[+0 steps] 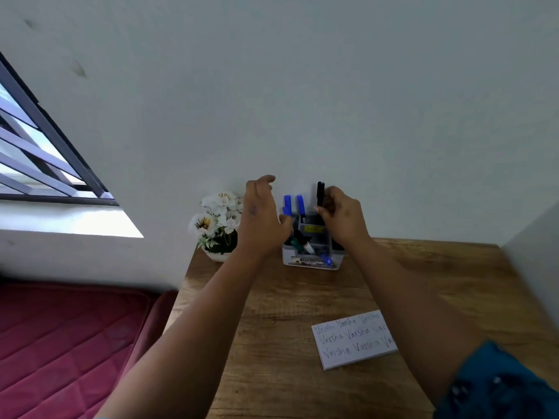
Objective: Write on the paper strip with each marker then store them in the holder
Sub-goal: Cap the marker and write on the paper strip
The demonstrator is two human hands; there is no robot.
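Our right hand (338, 216) pinches the black marker (320, 195) upright, its long axis vertical, with the holder (311, 252) directly below the grip, while our left hand (260, 213) hovers loosely curled and empty just beside it.

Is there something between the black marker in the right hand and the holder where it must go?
Nothing visible blocks it. The right hand holds the black marker upright directly above the holder. Two blue markers stand further left in it, and the left hand hovers at its left side.
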